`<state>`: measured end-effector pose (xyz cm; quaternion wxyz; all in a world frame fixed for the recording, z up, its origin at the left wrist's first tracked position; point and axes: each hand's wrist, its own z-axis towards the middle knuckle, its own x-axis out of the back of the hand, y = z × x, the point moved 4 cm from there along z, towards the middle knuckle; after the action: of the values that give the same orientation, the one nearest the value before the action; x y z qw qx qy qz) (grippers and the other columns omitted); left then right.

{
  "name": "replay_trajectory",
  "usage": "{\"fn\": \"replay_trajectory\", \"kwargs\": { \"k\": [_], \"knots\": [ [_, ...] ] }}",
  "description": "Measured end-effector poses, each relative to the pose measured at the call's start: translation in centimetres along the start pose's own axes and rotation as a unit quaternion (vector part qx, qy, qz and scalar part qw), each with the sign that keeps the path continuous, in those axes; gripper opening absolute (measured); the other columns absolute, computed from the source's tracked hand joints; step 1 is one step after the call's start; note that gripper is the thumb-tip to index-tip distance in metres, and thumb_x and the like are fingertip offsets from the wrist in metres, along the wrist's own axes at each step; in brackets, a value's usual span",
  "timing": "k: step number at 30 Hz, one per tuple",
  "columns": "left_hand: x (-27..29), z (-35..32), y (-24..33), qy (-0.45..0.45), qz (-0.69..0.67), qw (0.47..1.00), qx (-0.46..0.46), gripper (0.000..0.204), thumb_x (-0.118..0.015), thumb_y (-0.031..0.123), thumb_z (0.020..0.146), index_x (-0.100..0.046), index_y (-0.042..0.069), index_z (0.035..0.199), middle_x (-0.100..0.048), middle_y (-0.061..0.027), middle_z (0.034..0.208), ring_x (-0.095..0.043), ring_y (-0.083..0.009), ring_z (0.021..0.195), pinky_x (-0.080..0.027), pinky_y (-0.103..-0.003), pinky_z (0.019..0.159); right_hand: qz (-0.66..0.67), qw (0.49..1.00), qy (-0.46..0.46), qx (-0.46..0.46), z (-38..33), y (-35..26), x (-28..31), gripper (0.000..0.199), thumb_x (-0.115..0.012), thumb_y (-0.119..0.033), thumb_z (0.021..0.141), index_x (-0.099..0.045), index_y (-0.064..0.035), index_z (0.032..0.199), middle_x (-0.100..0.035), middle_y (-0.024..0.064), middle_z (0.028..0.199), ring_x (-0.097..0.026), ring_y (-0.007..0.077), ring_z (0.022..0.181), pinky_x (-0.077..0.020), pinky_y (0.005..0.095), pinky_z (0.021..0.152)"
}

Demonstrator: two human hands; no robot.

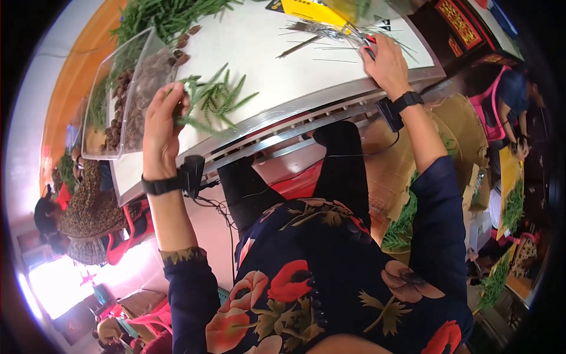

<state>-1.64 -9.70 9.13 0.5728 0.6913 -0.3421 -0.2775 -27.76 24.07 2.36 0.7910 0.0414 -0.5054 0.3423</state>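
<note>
Nearest of all, the person's floral dress (318,283) fills the lower part of the view, with both dark sleeves rising from it toward a white table (247,53). Up from the left sleeve, the left hand (162,118) wears a black wristband (160,185) with a small black device clipped just beside it, and its fingers are pinched together on a green sprig (215,97) of needle-like leaves, which fans out to the right of the hand and lies over the table surface near its front edge. Just beyond and to the left of that hand sits a clear plastic tray (127,88) holding brown cones, tilted in the curved view, with more green sprigs heaped past it at the far edge of the table. The right hand (386,62) reaches further out, its wrist carrying a black watch (408,100), and its fingers are closed over a bundle of thin wires (330,30) at the far side of the table; a red-handled bit shows at its fingertips, though what tool it is cannot be told. Just beyond that hand lies a yellow sheet (306,10). Loose single needles are scattered on the table to the left of the right hand. Well to the right, another person in a pink top (498,106) sits among cardboard and more greenery.
</note>
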Motion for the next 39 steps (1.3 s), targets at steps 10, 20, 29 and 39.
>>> {"fn": "replay_trajectory", "kwargs": {
  "k": [10,20,29,39],
  "knots": [
    [-0.6,6.1,-3.3,-0.043,0.392,0.915,-0.083,0.034,-0.067,0.025,0.087,-0.06,0.002,0.11,-0.062,-0.0047,0.09,-0.058,-0.0134,0.082,-0.045,-0.024,0.071,-0.004,0.997,0.056,0.053,-0.3,-0.2,-0.4,0.034,-0.069,-0.017,0.077,-0.057,-0.0087,0.107,-0.058,0.0092,0.093,-0.054,0.0312,0.086,-0.0457,0.0411,0.074],
    [-5.5,-0.4,-4.4,-0.009,0.589,0.768,-0.252,0.069,-0.06,0.036,0.089,-0.032,-0.005,0.137,-0.038,-0.0296,0.135,-0.041,-0.0416,0.122,-0.04,-0.045,0.096,0.0,0.997,0.062,0.042,-0.5,0.2,-0.5,0.035,-0.07,-0.018,0.075,-0.057,-0.0092,0.107,-0.058,0.0087,0.094,-0.055,0.0303,0.087,-0.0458,0.0415,0.073],
    [-6.7,-0.1,-7.3,-0.025,0.676,0.715,-0.176,0.081,-0.05,0.042,0.093,-0.01,-0.005,0.145,-0.018,-0.032,0.147,-0.024,-0.047,0.134,-0.032,-0.064,0.097,0.008,0.997,0.061,0.036,-0.4,-0.1,-0.2,0.035,-0.069,-0.015,0.075,-0.057,-0.0079,0.107,-0.058,0.0101,0.095,-0.054,0.0322,0.088,-0.0457,0.0417,0.074],
    [-7.3,0.1,-6.1,0.003,0.641,0.76,-0.109,0.09,-0.053,0.05,0.089,-0.009,-0.001,0.147,-0.01,-0.0305,0.15,-0.012,-0.0516,0.137,-0.025,-0.07,0.098,0.02,0.998,0.057,0.032,-0.7,-0.4,0.4,0.038,-0.071,-0.013,0.073,-0.056,-0.008,0.108,-0.056,0.0104,0.095,-0.053,0.0325,0.089,-0.0442,0.0429,0.073]
  ]
}}
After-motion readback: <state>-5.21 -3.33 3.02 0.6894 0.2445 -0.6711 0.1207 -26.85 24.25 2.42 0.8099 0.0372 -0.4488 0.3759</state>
